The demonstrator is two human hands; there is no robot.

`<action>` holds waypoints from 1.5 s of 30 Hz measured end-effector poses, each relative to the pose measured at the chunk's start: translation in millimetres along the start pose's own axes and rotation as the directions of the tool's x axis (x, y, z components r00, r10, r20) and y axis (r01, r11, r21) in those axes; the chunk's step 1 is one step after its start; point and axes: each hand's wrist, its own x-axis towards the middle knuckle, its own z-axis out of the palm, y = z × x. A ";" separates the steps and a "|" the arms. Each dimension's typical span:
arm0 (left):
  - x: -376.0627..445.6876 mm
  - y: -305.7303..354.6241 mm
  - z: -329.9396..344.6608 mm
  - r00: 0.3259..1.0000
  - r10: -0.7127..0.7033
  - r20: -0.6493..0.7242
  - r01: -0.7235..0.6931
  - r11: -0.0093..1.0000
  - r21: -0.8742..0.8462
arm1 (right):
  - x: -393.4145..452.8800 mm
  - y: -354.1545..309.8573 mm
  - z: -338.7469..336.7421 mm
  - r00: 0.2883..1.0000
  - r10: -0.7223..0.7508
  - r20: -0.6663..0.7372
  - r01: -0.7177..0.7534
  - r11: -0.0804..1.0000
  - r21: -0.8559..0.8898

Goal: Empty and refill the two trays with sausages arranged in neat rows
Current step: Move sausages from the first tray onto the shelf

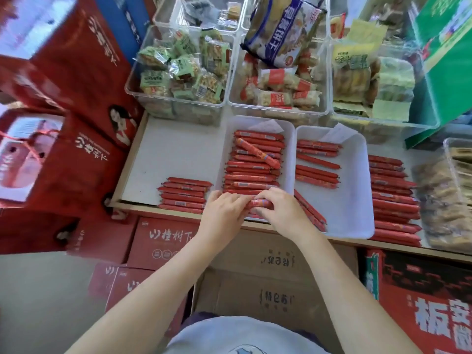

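1. Left hand point(224, 208) and right hand point(278, 208): fingers curled, jointly gripping a red plastic-wrapped sausage point(260, 202).
2. Sausage: long axis left-right, at near end of the left white rectangular tray point(290, 159), parallel to its rows.
3. Right white tray point(355, 200): partly filled.

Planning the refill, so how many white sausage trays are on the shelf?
2: left tray nearly full beneath both hands, right tray beside it, touching, partly filled. None seem hidden.
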 end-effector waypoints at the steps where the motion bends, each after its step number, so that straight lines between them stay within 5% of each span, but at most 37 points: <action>1: -5.1 -15.7 -4.3 0.999 -0.036 0.014 0.036 0.999 0.016 | 7.5 -5.7 13.6 0.999 0.002 -0.046 0.000 0.999 0.035; 9: -16.2 -150.5 -7.2 0.859 -0.441 0.259 0.444 0.895 0.048 | 35.3 -5.9 110.0 0.946 0.159 -0.281 -0.253 0.907 -0.337; 15: -6.3 -177.5 25.8 0.788 -0.413 0.456 0.468 0.883 -0.009 | 37.9 -2.4 117.4 0.919 0.159 -0.360 -0.302 0.872 -0.385; 19: -21.4 -175.0 41.4 0.709 -0.376 0.596 0.327 0.925 0.195 | 38.6 -3.7 118.1 0.924 0.174 -0.340 -0.309 0.864 -0.398; 26: -35.1 -152.9 42.6 0.716 -0.425 0.554 0.255 0.898 0.359 | 33.1 -3.7 110.5 0.936 0.169 -0.310 -0.276 0.898 -0.342; 30: -32.8 -133.5 44.9 0.705 -0.427 0.566 0.321 0.904 0.282 | 20.9 -3.5 99.6 0.913 0.088 -0.397 -0.215 0.934 -0.285; 34: -12.6 -113.3 30.6 0.773 -0.533 0.344 0.557 0.830 0.034 | 4.7 13.8 61.4 0.792 0.043 -0.609 -0.217 0.952 -0.215; 36: -7.2 -84.4 21.9 0.864 -0.458 0.209 0.482 0.873 -0.079 | -4.8 35.0 36.5 0.709 0.150 -0.690 -0.315 0.942 -0.119; 39: -12.7 -24.7 25.9 0.961 -0.195 0.198 0.228 0.960 -0.161 | -15.8 76.2 5.8 0.697 0.436 -0.570 -0.561 0.826 -0.053; 41: -25.4 8.4 39.9 0.935 -0.083 0.345 0.134 0.983 -0.127 | -17.6 101.2 -5.5 0.700 0.614 -0.363 -0.689 0.714 -0.121; 45: -45.7 25.8 61.3 0.865 -0.095 0.493 0.085 0.995 0.042 | -1.7 130.2 -17.8 0.671 0.735 -0.101 -0.740 0.655 -0.151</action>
